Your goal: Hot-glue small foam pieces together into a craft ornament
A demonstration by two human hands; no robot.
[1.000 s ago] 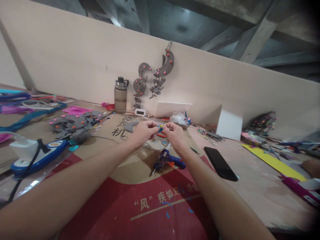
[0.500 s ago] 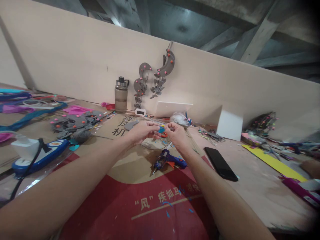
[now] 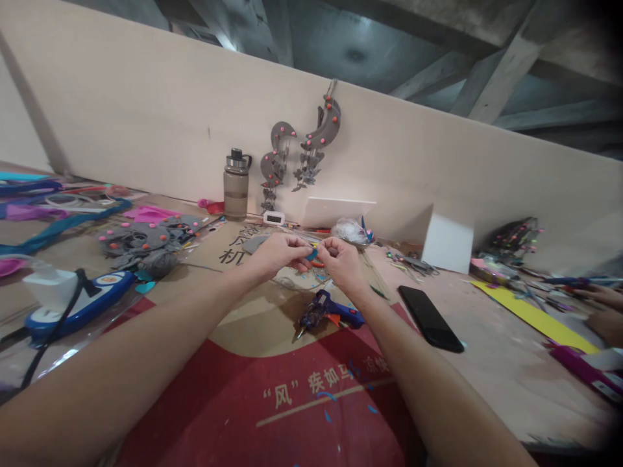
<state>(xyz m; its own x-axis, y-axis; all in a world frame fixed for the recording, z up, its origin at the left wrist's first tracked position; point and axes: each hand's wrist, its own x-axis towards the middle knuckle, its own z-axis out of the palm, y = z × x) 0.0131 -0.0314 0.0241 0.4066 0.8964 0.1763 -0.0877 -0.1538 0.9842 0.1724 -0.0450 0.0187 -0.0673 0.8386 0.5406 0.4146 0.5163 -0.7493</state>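
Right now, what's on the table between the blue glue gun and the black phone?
Head view: nothing sits between the blue glue gun and the black phone; the person's right forearm crosses above that bare cardboard.

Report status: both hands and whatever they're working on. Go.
Left hand and right hand pinch one small blue piece between the fingertips. Glue gun lies just below, untouched. Nothing in the way.

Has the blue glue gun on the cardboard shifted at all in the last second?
No. The blue glue gun lies in the same spot beside the black phone, just above the red print's edge; small offsets match head-camera motion.
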